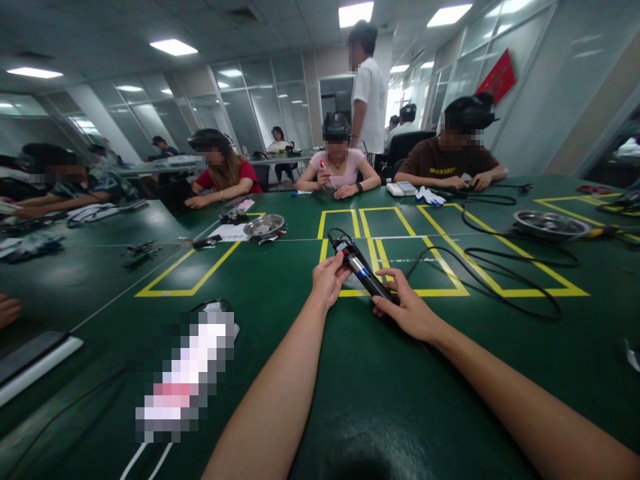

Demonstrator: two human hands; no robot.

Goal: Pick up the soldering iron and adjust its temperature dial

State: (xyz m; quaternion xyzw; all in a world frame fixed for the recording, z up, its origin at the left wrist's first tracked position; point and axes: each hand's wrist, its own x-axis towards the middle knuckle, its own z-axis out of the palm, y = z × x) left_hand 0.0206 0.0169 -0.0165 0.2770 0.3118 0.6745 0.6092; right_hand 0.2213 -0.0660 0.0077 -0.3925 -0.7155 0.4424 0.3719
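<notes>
In the middle of the head view, a long black handheld electric device (373, 280) slants over the green table, showing a bare silver cylinder with a blue band. Its far end, with red and grey parts and a looped black wire, is gripped by my left hand (330, 280), thumb on top. My right hand (407, 303) holds the black near end between thumb and fingers. What exact kind of device it is I cannot make out. Yellow tape outlines (445, 292) lie on the table beneath and behind it.
A black cable (520, 257) coils across the right side. Metal bowls stand at the back left (264, 227) and right (550, 225). A blurred-out phone-like object (187, 373) lies at the front left. Several people work around the table, among them a person in pink (340, 167) opposite.
</notes>
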